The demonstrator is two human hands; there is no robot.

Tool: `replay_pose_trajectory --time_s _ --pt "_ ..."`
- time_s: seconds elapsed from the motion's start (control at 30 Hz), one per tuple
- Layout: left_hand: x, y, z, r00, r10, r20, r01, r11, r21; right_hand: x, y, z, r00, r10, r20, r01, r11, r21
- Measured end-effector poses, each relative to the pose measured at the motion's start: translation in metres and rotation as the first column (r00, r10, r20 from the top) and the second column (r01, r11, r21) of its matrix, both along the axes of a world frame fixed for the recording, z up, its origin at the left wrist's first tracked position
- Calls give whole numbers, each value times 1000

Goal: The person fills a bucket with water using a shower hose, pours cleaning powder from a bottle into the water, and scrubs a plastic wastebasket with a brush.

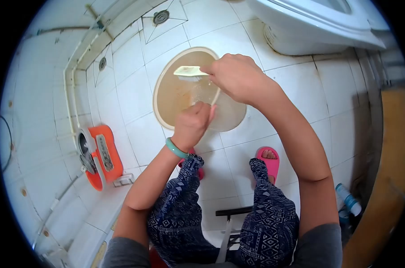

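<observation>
A round, cream-coloured tub [159, 96] stands on the tiled floor, tilted, its opening towards me. My right hand [238, 77] is closed round the handle of a pale green brush [189, 71], whose white bristles point down over the tub's opening. At the tub's near rim, my left hand [194, 121] is closed on the rim, with a green bangle [176, 148] at its wrist. The inside of the tub shows orange-brown marks and small bright specks. My fingertips are partly hidden in both hands.
An orange and white bucket-like item [108, 152] stands at the left by the wall pipes. A white toilet [296, 31] is at the upper right. Floor drains lie at the upper left. Pink slippers [269, 161] are on my feet. A blue and white bottle [348, 198] lies at the right.
</observation>
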State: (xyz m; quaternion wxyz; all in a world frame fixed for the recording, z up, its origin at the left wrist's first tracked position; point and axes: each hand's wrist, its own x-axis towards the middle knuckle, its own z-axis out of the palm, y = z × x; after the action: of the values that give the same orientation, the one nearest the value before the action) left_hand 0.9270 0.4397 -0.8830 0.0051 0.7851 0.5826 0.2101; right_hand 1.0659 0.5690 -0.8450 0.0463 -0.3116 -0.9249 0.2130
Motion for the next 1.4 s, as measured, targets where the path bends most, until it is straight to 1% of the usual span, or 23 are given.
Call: replay_pose_trajectory --time_s 0.07,0.13,0.17,0.23,0.27,0.33,0.37,0.43,0.5,0.57,0.6,0.67,0.73,0.77,0.87,0.97,1.03,1.1,1.17,1.2,1.3,1.33,1.4 --pt "-6 4 -3 1000 4 -11 -5 1000 -20 14 -4 4 996 -63 -57 61 997 -41" --pt "-8 7 -1 998 58 12 -57 997 -42 31 -11 8 919 -244 -311 139 936 -324" --pt "-7 8 -1 999 39 -3 -39 998 -49 37 -18 5 909 -264 -322 152 931 -333" --pt "-6 11 0 994 110 14 -109 993 -51 48 -39 -7 710 -495 -501 197 823 -534" --pt "-6 11 -2 995 98 4 -98 994 -54 53 -51 -12 698 -506 -506 201 817 -540" --pt "-9 10 -5 981 186 61 -184 982 -38 60 -75 -22 589 -709 -387 256 619 -743" --pt "-11 11 -4 982 180 56 -177 983 -41 60 -85 -26 583 -715 -387 257 614 -746" --pt "-14 14 -2 955 291 52 -285 953 -98 57 -102 -36 666 -741 -90 381 441 -813" --pt "-12 16 -2 954 294 64 -288 954 -82 45 -123 -52 676 -724 -141 322 462 -826" --pt "-11 16 -3 952 298 78 -293 954 -65 28 -137 -62 647 -625 -437 355 754 -554" --pt "-10 16 -3 956 285 71 -283 958 -42 27 -134 -60 699 -558 -448 325 805 -496" --pt "-11 14 -1 960 271 63 -270 963 -23 26 -132 -73 741 -558 -373 367 802 -472" --pt "-14 14 0 920 387 60 -382 921 -83 29 -129 -91 781 -587 -213 446 763 -468" --pt "-14 13 0 921 386 59 -381 921 -79 28 -129 -90 780 -587 -216 445 764 -467" --pt "-6 11 -4 937 341 71 -337 939 -64 24 -125 -74 712 -576 -402 412 806 -425" --pt "-4 12 -2 953 298 62 -295 954 -52 22 -118 -50 793 -545 -272 393 799 -455" --pt "-11 14 -2 937 346 54 -343 938 -58 26 -122 -60 801 -546 -245 401 794 -457" --pt "-9 16 -1 937 345 52 -343 939 -31 30 -121 -61 827 -555 -92 430 729 -532" --pt "-5 15 -2 943 329 46 -327 944 -33 18 -125 -51 798 -537 -276 426 824 -373" --pt "-5 18 0 938 344 50 -343 939 -37 17 -125 -39 839 -489 -240 371 835 -407" --pt "-8 21 2 929 367 54 -366 930 -17 17 -128 -60 846 -502 -183 409 829 -381" --pt "-9 20 2 924 379 55 -379 925 -8 21 -126 -63 863 -501 -73 440 814 -380" --pt "-7 19 3 926 376 46 -376 927 -12 21 -124 -63 857 -509 -84 449 817 -362"
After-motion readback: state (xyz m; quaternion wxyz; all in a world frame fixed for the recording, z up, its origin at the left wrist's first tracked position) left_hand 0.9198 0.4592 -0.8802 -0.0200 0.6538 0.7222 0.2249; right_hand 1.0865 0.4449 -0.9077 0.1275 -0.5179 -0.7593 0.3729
